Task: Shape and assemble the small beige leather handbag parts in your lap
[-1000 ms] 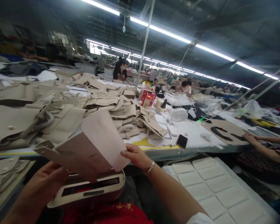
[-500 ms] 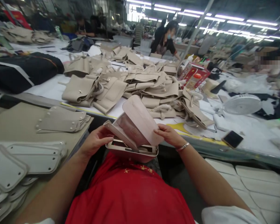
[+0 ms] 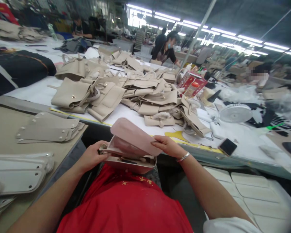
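Observation:
A pale pink handbag [image 3: 135,165] rests at my lap, its flap [image 3: 133,134] raised and tilted up away from me. My left hand [image 3: 94,156] is closed on the bag's left end, thumb on the near side, fingers partly hidden behind the edge. My right hand [image 3: 168,147] pinches the flap's right edge between thumb and fingers. Between the flap and the front wall the bag's opening shows, with a dark slot inside. What lies deeper in the bag is hidden.
Beige bag pieces [image 3: 147,87] lie heaped on the long table ahead. Left are stacked grey panels [image 3: 48,129] and white panels [image 3: 16,171]. A phone [image 3: 228,147] lies near the table edge. White panels [image 3: 252,191] sit lower right. A co-worker [image 3: 166,51] leans over the far side.
The flap has tipped lower, and the inner pocket wall with its stamped patch is now mostly covered. The view has swung slightly right; both hands keep hold of the bag.

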A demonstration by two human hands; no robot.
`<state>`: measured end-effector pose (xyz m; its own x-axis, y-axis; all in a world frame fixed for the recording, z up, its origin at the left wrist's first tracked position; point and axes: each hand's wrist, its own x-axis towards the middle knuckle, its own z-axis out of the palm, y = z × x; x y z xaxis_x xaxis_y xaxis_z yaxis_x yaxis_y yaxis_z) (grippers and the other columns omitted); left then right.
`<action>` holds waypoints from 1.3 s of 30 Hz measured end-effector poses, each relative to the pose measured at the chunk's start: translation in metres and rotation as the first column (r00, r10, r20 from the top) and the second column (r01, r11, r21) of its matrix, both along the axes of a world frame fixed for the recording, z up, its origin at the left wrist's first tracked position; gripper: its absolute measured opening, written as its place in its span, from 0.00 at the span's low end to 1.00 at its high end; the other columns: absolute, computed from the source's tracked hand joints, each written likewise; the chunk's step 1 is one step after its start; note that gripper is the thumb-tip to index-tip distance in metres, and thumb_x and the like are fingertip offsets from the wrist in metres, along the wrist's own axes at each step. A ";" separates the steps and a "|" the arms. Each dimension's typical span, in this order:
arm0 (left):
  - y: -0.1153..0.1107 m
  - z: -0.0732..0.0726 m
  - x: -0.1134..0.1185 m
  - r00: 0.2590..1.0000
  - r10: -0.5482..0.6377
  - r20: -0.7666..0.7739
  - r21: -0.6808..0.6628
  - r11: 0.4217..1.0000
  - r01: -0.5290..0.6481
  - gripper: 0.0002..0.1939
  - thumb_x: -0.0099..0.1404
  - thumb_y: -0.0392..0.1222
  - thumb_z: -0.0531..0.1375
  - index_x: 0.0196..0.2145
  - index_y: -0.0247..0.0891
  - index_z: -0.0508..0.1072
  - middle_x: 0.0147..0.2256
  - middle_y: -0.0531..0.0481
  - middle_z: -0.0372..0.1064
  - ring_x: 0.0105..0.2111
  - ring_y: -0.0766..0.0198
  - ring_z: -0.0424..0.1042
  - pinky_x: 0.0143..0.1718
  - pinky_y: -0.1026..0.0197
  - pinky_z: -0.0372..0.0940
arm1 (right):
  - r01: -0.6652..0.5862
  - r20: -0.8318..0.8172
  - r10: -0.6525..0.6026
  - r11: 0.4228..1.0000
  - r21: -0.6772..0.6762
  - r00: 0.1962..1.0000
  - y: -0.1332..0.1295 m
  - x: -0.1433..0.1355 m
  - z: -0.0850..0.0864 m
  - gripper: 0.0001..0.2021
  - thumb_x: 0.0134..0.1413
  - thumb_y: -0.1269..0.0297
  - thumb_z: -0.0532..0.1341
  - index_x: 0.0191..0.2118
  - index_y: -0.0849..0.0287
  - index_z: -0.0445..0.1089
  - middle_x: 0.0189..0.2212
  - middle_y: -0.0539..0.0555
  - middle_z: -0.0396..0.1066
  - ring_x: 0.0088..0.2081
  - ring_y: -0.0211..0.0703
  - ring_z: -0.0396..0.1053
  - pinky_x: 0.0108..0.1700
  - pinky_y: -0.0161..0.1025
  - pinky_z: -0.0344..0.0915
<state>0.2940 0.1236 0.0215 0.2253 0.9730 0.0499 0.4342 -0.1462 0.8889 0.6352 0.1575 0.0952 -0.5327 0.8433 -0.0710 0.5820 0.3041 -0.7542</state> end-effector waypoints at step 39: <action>0.013 -0.008 -0.009 0.755 0.222 -0.617 0.338 0.941 0.000 0.12 0.57 0.48 0.61 0.28 0.36 0.74 0.52 0.41 0.62 0.55 0.46 0.55 0.53 0.45 0.55 | -0.479 0.648 0.277 0.864 0.155 0.709 -0.013 -0.042 -0.031 0.25 0.61 0.67 0.46 0.64 0.55 0.47 0.38 0.58 0.69 0.35 0.44 0.69 0.35 0.37 0.62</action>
<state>0.2845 0.1362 0.0132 0.2028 0.9529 0.2254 0.9107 -0.2681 0.3142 0.5929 0.1448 0.0643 -0.7452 0.6110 -0.2673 0.6571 0.7411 -0.1380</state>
